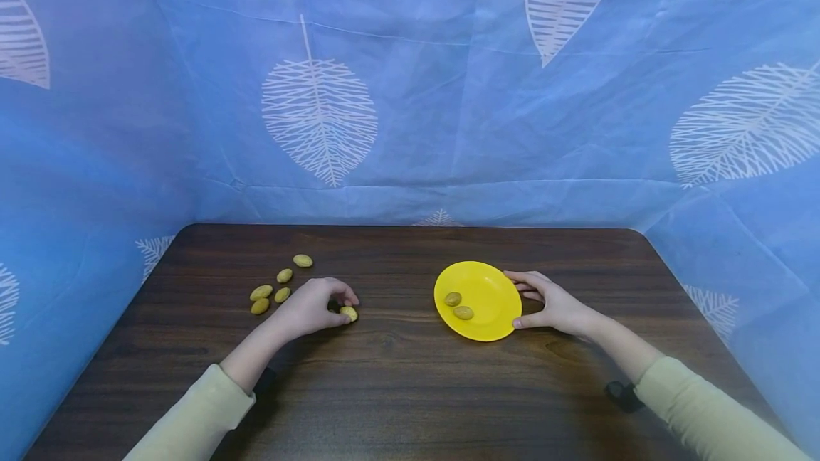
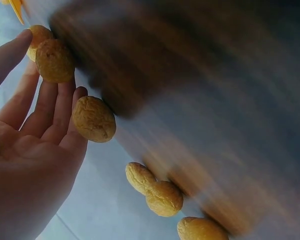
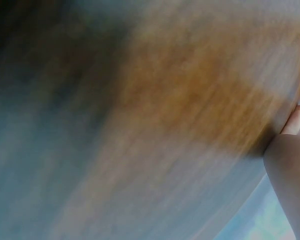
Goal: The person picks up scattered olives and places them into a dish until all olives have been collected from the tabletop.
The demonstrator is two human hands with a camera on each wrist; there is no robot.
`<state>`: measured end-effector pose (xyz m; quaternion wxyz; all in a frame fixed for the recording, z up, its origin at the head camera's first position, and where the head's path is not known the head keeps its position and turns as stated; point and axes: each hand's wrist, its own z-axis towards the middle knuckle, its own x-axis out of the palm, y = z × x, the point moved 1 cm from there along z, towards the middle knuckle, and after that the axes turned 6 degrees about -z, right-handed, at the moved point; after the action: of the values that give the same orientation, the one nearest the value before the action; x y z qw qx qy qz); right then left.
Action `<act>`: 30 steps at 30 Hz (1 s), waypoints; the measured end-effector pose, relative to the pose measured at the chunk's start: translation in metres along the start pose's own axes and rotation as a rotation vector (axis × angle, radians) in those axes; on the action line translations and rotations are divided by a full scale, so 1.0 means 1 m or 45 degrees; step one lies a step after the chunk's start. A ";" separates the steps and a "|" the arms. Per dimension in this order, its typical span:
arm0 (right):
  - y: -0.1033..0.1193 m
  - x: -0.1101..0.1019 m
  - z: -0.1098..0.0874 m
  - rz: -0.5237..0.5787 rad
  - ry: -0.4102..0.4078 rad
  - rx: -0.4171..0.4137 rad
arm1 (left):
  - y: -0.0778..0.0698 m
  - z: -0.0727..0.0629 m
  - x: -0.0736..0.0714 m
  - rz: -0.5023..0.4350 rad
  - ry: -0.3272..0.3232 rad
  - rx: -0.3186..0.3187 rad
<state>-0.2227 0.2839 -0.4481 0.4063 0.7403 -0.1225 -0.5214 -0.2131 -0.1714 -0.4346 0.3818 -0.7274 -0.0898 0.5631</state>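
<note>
In the head view, my left hand (image 1: 315, 306) is at the left of the table, its thumb and fingers curled round a small wrinkled yellow potato (image 1: 349, 313). The left wrist view has the thumb tip against this potato (image 2: 37, 37), with the fingers behind. On the right, my right hand (image 1: 554, 304) holds the right rim of a round yellow plate (image 1: 493, 297), thumb at the near side and fingers at the far side. Two potatoes, one upper (image 1: 453, 299) and one lower (image 1: 463, 313), lie on the plate's left part.
Several loose potatoes, among them one (image 1: 302, 260) farthest back, lie on the dark wooden table (image 1: 397, 390) left of my left hand. Blue cloth (image 1: 423, 112) with white leaf prints hangs behind the table and along its sides.
</note>
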 end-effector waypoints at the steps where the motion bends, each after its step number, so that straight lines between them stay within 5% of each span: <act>1: 0.000 0.000 0.000 0.001 0.000 0.000 | 0.000 0.000 0.000 0.000 0.001 -0.006; 10: -0.003 0.000 0.001 0.002 0.004 -0.002 | 0.001 0.002 0.001 0.020 0.007 -0.044; 30: -0.002 0.001 0.002 -0.034 0.000 0.006 | -0.011 0.019 0.007 -0.020 -0.047 0.024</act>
<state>-0.2242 0.2840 -0.4508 0.3977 0.7429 -0.1135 -0.5264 -0.2242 -0.1512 -0.4337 0.3914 -0.7124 -0.0972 0.5743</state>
